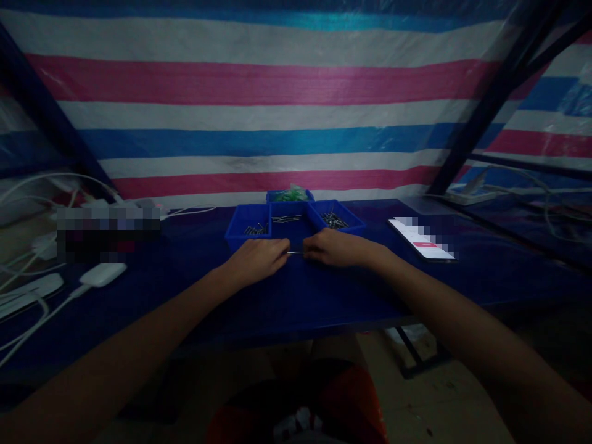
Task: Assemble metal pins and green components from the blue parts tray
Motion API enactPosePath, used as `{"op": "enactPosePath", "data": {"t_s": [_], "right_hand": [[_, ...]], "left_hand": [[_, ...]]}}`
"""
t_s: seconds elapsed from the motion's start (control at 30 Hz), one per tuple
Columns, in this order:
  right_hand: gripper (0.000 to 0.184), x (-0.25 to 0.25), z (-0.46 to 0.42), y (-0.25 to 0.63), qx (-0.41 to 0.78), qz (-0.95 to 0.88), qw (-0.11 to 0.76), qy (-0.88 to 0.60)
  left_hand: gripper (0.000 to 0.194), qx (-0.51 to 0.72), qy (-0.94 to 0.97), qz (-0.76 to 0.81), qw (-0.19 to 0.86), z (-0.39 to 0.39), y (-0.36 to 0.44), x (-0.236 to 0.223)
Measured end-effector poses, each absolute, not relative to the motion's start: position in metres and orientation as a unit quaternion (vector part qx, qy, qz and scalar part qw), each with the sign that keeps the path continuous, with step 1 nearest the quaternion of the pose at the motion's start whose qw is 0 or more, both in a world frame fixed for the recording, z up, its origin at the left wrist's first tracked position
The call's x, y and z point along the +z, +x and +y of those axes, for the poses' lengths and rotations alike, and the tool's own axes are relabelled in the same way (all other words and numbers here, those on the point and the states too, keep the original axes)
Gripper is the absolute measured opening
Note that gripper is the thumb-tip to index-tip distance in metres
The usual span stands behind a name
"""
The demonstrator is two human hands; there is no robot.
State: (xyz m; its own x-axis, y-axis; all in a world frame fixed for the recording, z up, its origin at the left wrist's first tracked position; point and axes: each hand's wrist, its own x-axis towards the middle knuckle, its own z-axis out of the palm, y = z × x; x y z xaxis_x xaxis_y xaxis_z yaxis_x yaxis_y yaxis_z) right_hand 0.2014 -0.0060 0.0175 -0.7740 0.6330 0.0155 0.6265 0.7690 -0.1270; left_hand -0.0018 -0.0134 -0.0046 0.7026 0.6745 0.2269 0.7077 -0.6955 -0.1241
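My left hand (259, 258) and my right hand (335, 246) face each other just above the blue table, both with fingers closed. Between them runs a thin, shiny metal rod (295, 252), one end in each hand; its exact kind is too small to make out. Just beyond my left hand, a blue bin (234, 223) holds short metal pieces (257, 230). Behind my right hand, another blue bin (355, 223) contains dark metal pieces (333, 221). Several thin rods (285, 218) lie between these bins. A third bin at the back holds green pieces (290, 194) in clear plastic.
A phone (428, 243) with a lit screen lies to the right. White cables and a white adapter (102, 275) spread over the table's left side. Striped sheeting (277, 86) hangs behind, between dark metal posts (481, 117). The table's front edge (300, 333) runs close to my body.
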Motion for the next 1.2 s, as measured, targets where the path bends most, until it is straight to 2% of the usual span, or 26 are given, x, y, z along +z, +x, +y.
{"op": "enactPosePath", "data": {"t_s": [0.23,0.6,0.87,1.03,1.2], "right_hand": [[0.023,0.021,-0.008,0.202,0.085,-0.932,0.016,-0.351],[0.020,0.018,-0.001,0.205,0.033,-0.942,0.069,-0.326],[0.019,0.029,-0.003,0.208,0.005,-0.935,0.096,-0.341],[0.023,0.040,0.008,0.226,-0.058,-0.874,0.154,-0.458],[0.027,0.033,0.026,0.245,-0.126,-0.818,0.122,-0.548]], "left_hand": [[0.029,-0.064,-0.912,-0.390,0.112,-0.012,-0.001,-0.009],[0.030,-0.059,-0.902,-0.405,0.141,-0.010,-0.003,-0.012],[0.033,-0.065,-0.903,-0.408,0.116,-0.013,-0.003,-0.007],[0.030,-0.053,-0.913,-0.388,0.113,-0.013,-0.004,-0.007],[0.027,-0.045,-0.913,-0.389,0.114,-0.013,-0.004,-0.006]]}}
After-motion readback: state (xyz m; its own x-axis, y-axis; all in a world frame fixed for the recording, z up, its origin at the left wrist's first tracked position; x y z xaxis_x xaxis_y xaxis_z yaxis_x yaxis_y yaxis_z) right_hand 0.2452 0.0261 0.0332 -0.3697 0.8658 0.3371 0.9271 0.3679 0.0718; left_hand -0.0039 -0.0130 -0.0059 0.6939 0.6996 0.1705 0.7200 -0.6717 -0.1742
